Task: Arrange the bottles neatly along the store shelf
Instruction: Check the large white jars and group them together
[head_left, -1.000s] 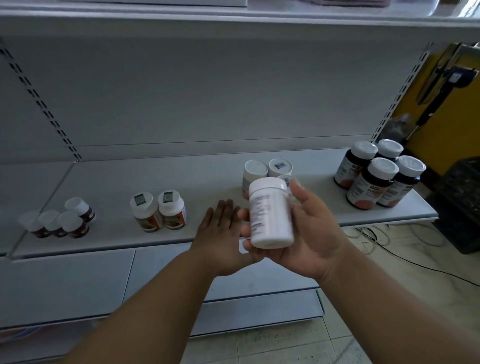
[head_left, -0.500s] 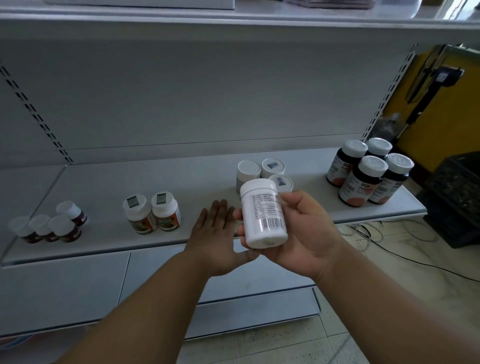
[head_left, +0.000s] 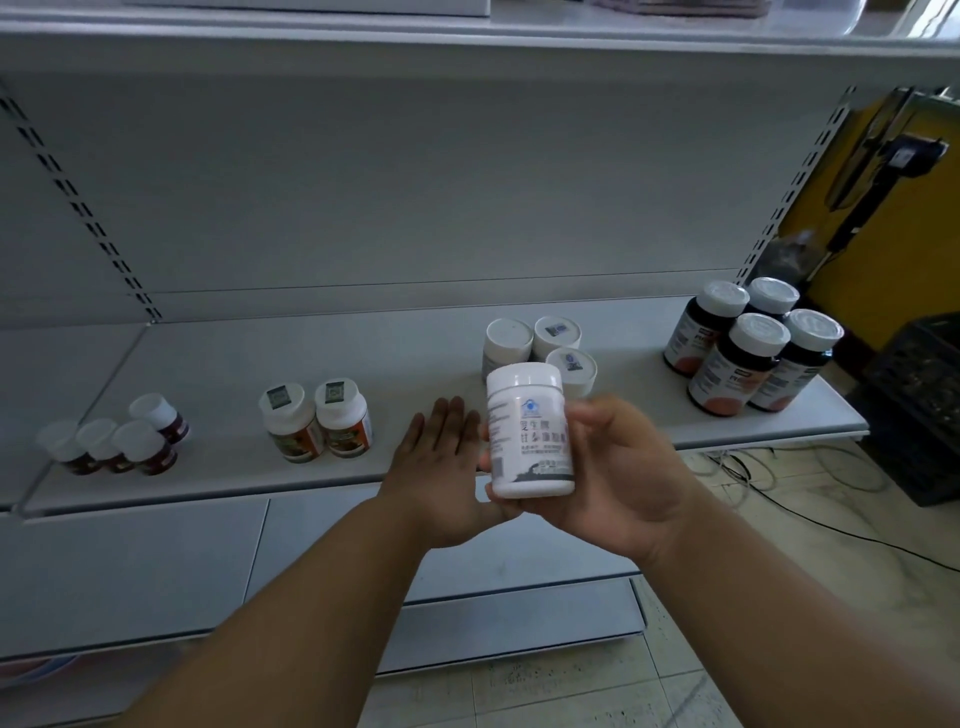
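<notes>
While right hand (head_left: 613, 467) grips white bottle (head_left: 530, 431) — contents unseen, lid on, upright.

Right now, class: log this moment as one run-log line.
right hand: holds white bottle upright | left hand: flat against it, fingers straight | shelf: four bottle groups | step: placing pending

A shop: a grey metal gondola shelf (head_left: 415, 343) with slotted uprights (head_left: 88, 218) at 10 and 2 o'clock carries small groups of labelled supplement bottles (head_left: 748, 348), with a tiled floor (head_left: 727, 649) at 5 o'clock.
</notes>
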